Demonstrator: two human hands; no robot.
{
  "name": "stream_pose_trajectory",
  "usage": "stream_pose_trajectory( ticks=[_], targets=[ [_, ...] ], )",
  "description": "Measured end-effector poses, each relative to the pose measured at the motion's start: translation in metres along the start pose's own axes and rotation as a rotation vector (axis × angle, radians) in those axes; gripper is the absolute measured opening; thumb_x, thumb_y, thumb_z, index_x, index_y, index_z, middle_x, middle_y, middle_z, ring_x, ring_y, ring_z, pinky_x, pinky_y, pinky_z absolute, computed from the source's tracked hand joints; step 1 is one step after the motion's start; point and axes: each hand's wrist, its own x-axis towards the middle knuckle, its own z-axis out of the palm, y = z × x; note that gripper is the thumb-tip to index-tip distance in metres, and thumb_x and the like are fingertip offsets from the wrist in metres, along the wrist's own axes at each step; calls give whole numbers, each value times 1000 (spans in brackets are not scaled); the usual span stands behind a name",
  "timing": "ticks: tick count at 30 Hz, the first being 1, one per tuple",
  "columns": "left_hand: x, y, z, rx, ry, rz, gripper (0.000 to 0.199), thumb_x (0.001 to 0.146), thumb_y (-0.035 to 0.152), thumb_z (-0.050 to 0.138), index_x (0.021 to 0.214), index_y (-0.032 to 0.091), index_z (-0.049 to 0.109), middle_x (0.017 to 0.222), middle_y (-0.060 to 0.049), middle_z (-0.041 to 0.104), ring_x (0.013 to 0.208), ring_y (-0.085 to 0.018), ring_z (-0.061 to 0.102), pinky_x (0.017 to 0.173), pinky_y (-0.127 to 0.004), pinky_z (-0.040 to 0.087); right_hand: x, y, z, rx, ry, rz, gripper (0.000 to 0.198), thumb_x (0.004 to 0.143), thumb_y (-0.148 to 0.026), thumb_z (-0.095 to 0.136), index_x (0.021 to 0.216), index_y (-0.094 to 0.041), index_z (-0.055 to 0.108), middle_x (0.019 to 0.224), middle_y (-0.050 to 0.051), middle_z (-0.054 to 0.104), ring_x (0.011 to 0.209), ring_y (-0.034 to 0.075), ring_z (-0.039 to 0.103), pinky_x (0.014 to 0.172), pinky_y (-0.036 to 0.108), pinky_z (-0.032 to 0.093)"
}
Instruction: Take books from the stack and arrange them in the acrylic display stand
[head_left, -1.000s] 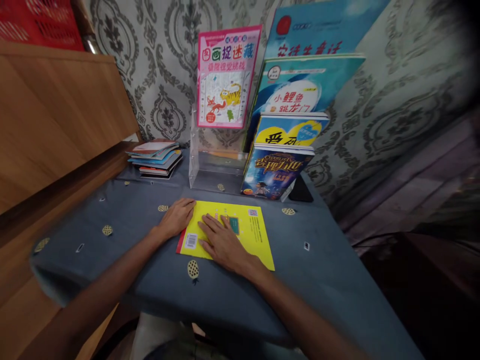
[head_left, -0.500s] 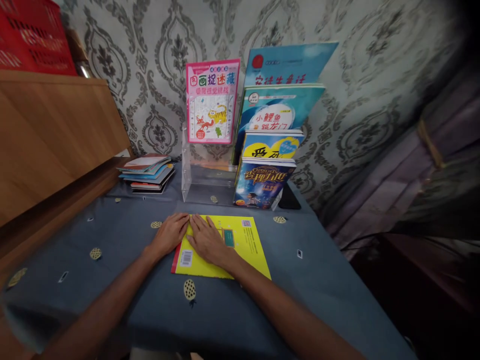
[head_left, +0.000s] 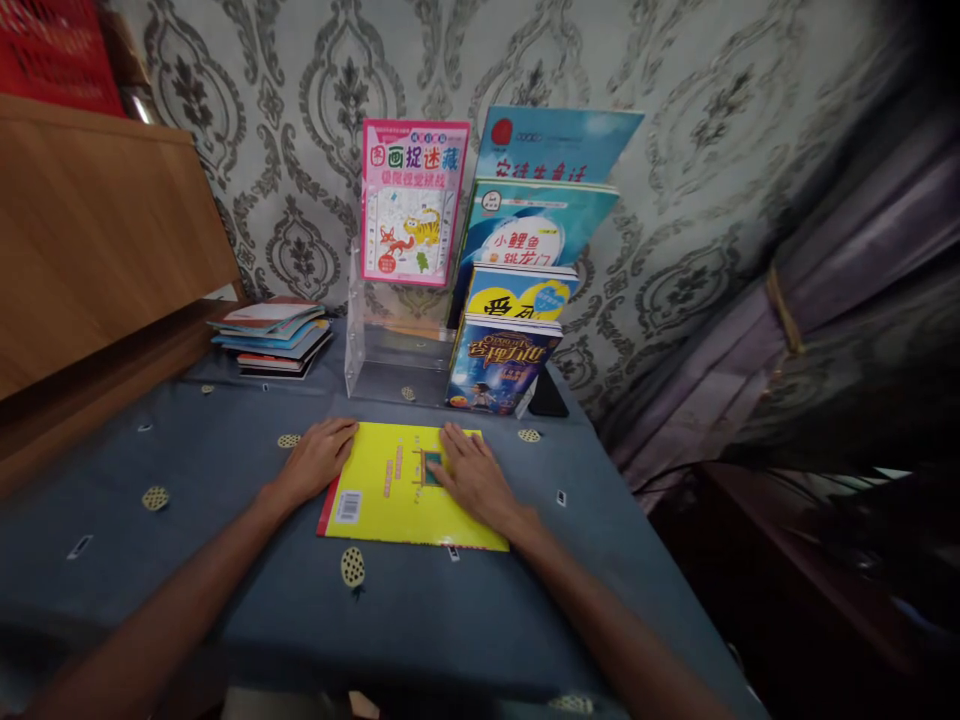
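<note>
A yellow book (head_left: 390,500) with a red spine lies flat on the cloth-covered table, its barcode at the lower left. My left hand (head_left: 319,460) rests at the book's upper left corner, touching the spine edge, fingers stretched out and holding nothing. Across the right part of the cover lies my right hand (head_left: 478,478), flat with its fingers extended, hiding part of a small green board picture. Behind the book stands a clear acrylic display rack (head_left: 390,378), with a pink picture book (head_left: 415,205) upright on its upper left.
On the rack's right side stand a dark blue book (head_left: 499,365) and several others in tiers behind it. A pile of thin books (head_left: 274,340) lies at the back left beside a wooden cabinet (head_left: 97,230). A black flat object (head_left: 549,395) sits right of the rack.
My right hand has slid rightward over the yellow cover, uncovering its middle. My left hand stays at the spine corner. The whole view has shifted slightly.
</note>
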Motion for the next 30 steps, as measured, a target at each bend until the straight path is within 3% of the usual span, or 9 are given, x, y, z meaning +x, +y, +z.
stream_pose_trajectory(
  ticks=[6, 13, 15, 17, 21, 24, 30],
  targets=[
    [0, 1, -2, -43, -11, -15, 37, 99, 29, 40, 116, 17, 71, 120, -13, 71, 107, -28, 67, 90, -45, 56, -10, 53, -5, 67, 22, -36, 52, 104, -36, 29, 148, -18, 48, 155, 13, 46, 147, 24, 39, 119, 54, 30],
    [3, 2, -12, -14, -45, -10, 37, 98, 29, 39, 117, 19, 70, 123, -12, 70, 112, -29, 65, 96, -48, 52, -7, 54, -6, 144, 1, 0, 52, 103, -33, 27, 148, -18, 49, 156, 11, 45, 147, 22, 38, 121, 52, 26],
    [4, 17, -17, -12, -37, 44, 36, 98, 28, 40, 120, 20, 69, 126, -12, 68, 118, -30, 62, 99, -51, 50, -7, 54, -6, 166, -4, 4, 52, 104, -34, 26, 148, -18, 47, 156, 10, 45, 148, 21, 37, 122, 50, 25],
    [4, 45, -24, -97, -66, 183, 36, 100, 27, 41, 125, 22, 66, 129, -12, 67, 123, -30, 59, 102, -52, 48, -7, 54, -7, 178, -2, 12, 52, 105, -35, 25, 148, -19, 47, 156, 9, 45, 148, 21, 36, 122, 50, 24],
    [4, 119, -35, -315, -251, 520, 36, 103, 27, 42, 135, 25, 59, 132, -10, 64, 125, -24, 57, 109, -46, 43, -7, 53, -8, 180, -3, 21, 52, 105, -36, 25, 149, -18, 46, 157, 10, 45, 148, 21, 36, 122, 50, 23],
    [7, 158, -33, -325, -369, 666, 36, 104, 29, 42, 138, 24, 56, 130, -9, 65, 125, -23, 57, 114, -45, 37, -8, 51, -11, 194, 1, 17, 52, 105, -36, 24, 148, -18, 47, 156, 9, 46, 148, 21, 37, 122, 50, 23],
    [20, 167, -16, -321, -418, 757, 38, 106, 31, 41, 140, 21, 52, 138, -9, 62, 128, -24, 55, 110, -43, 35, -10, 48, -20, 240, -4, 24, 53, 106, -37, 25, 149, -15, 46, 154, 10, 48, 147, 20, 38, 122, 46, 24]
  ],
)
